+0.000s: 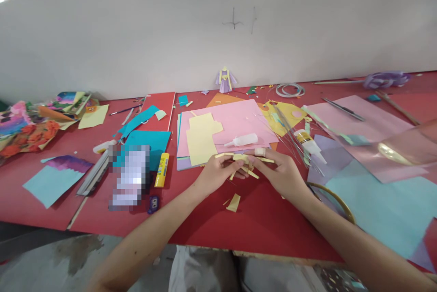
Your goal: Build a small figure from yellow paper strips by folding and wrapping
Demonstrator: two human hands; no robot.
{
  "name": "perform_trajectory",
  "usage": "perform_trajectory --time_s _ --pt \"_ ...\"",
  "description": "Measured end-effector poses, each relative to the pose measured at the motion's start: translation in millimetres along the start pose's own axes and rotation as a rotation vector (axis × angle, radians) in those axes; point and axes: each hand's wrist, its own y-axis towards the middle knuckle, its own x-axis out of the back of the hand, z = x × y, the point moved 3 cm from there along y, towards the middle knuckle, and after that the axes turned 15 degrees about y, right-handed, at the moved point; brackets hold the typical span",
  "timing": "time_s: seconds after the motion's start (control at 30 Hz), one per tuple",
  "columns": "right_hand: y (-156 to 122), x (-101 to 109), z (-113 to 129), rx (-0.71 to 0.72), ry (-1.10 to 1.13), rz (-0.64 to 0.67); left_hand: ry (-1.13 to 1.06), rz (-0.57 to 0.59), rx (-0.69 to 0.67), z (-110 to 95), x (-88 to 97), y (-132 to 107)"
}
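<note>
My left hand and my right hand meet over the red table, fingers pinched together on a small pale-yellow folded paper piece with several strips sticking out. A loose yellow paper scrap lies on the table just below my hands. Right behind them sit a small white glue bottle and a pale-yellow cut sheet on pink paper.
A yellow glue stick, teal paper and a blurred object lie to the left. Another glue bottle, thin wires, a wooden hoop, light-blue and pink sheets lie right. A purple paper doll stands by the white wall.
</note>
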Motion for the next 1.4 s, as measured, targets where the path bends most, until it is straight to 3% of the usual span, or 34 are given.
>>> perform_trajectory --time_s 1.4 --pt "-1.5 1.7 -2.7 -0.047 -0.056 -0.009 0.067 0.035 0.011 1.0 0.6 -0.4"
